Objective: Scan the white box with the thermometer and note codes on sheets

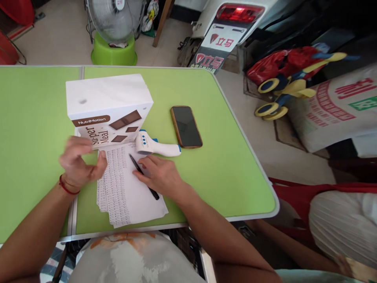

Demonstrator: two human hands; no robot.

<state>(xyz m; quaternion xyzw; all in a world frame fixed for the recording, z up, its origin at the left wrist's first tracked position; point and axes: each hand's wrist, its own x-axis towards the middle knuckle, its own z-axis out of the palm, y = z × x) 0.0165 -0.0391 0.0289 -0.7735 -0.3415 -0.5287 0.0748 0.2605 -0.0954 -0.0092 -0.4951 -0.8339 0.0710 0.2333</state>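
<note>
Black pen [154,193] slanting across the written sheets [141,208], right hand [166,176] over it; gripping or just touching, I can't tell! Left hand [79,163], blurred, hangs empty, fingers parted, before the white box [108,94]. White thermometer gun [163,149] lies just beyond the pen, near the phone [187,125].

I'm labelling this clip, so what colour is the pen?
The pen is black; the head view shows it best.

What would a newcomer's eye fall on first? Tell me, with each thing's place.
The bright green tabletop comes first, with the large white NutriMotion box standing toward its far side. Nearer the wearer, the right hand is over paper sheets at a black pen, the left hand by their left edge. Beyond the tabletop, a scooter's red tail light stands out at the top.
</note>
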